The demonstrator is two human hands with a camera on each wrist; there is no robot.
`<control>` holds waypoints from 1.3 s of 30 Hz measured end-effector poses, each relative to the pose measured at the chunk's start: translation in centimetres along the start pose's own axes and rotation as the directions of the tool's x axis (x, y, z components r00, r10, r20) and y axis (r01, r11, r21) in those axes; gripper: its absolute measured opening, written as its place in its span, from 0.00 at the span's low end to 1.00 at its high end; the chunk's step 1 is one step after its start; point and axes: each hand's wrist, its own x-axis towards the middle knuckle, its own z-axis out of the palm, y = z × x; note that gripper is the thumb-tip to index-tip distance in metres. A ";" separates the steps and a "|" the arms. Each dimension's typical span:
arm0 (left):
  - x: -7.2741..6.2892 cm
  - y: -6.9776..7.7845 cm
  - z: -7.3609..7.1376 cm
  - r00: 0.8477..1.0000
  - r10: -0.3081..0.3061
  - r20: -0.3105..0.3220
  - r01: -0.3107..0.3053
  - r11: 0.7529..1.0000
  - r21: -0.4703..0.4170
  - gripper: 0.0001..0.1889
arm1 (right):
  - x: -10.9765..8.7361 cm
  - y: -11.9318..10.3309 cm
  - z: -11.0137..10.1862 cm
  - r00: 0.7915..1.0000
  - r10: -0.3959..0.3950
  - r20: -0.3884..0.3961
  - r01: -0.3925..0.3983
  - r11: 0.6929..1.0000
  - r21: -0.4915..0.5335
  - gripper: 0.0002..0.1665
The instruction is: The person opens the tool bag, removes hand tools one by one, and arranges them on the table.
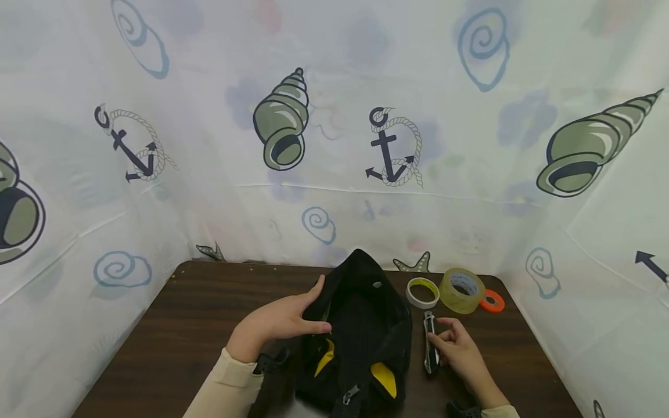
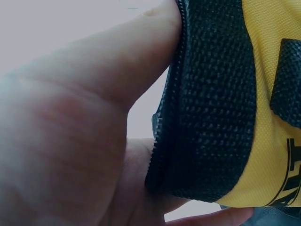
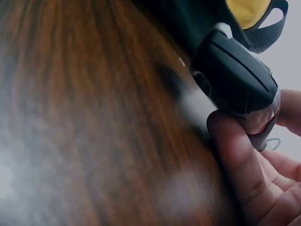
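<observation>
Left hand point(image 1: 284, 316): I have it gripping the left rim of the black-and-yellow zippered bag point(image 1: 360, 331), thumb against the edge; should that pinch slacken, I judge the soft fabric could sag and narrow the mouth.
Bag: standing on the wood-grain table point(image 1: 209, 325) between both hands, mouth gaping; its loose walls could catch anything brought near the opening.
White tape roll point(image 1: 422, 305): just beyond the knife, so a careless reach could nudge it.
Utility knife point(image 1: 431, 345): pinched beside the bag's right wall; I can't tell whether any blade is out, and an exposed one might nick cloth or skin.
Right hand point(image 1: 460, 348): thumb and fingers hold the knife by its sides; a shallow pinch like that could let it twist.
Zipper teeth point(image 2: 157, 136): my left wrist view gives me these and the dark lettering point(image 2: 289, 181) on yellow cloth; the head view doesn't.
Knife's end: only the right wrist view shows me the grooved black butt close up, seemingly clear of the tabletop.
Clear packing tape point(image 1: 455, 303), orange tape roll point(image 1: 500, 302): visible to me from the head alone.
</observation>
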 end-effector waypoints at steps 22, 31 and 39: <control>-0.1 0.1 0.2 1.000 0.002 0.007 -0.002 1.000 0.001 0.61 | -0.1 0.6 0.4 1.000 0.017 0.003 -0.017 0.999 -0.035 0.35; 0.0 0.2 0.1 1.000 0.002 0.013 -0.002 1.000 -0.007 0.61 | -0.1 0.6 0.3 1.000 0.001 -0.026 -0.001 1.000 -0.021 0.33; 0.0 0.2 0.0 1.000 0.000 0.014 0.000 1.000 -0.010 0.61 | 0.3 0.6 0.0 0.999 -0.029 -0.039 0.025 0.996 -0.091 0.29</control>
